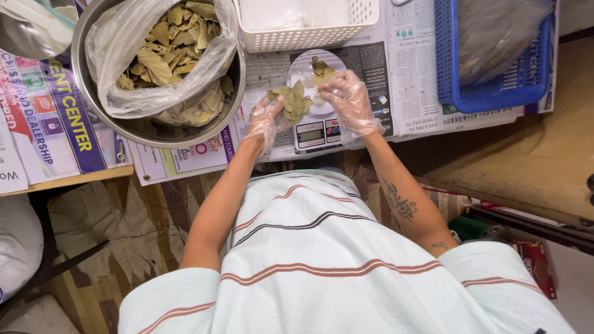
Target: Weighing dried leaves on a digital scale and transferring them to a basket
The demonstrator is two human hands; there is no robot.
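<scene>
My left hand (267,117), in a clear plastic glove, holds a small bunch of dried green-brown leaves (294,101) just over a small kitchen scale (317,133). My right hand (350,99), also gloved, hovers beside the scale's white round pan (304,69), fingers bent toward the leaves; I cannot tell whether it grips any. A few more leaves (321,70) lie on the pan. To the left stands a large steel bowl (83,74) lined with a clear plastic bag (117,37) full of the same dried leaves.
A white perforated plastic basket (303,37) stands behind the scale. A blue plastic crate (489,93) holding a filled plastic bag sits at the right. Newspaper sheets (408,68) cover the table. A steel lid or bowl (31,31) shows at the top left corner.
</scene>
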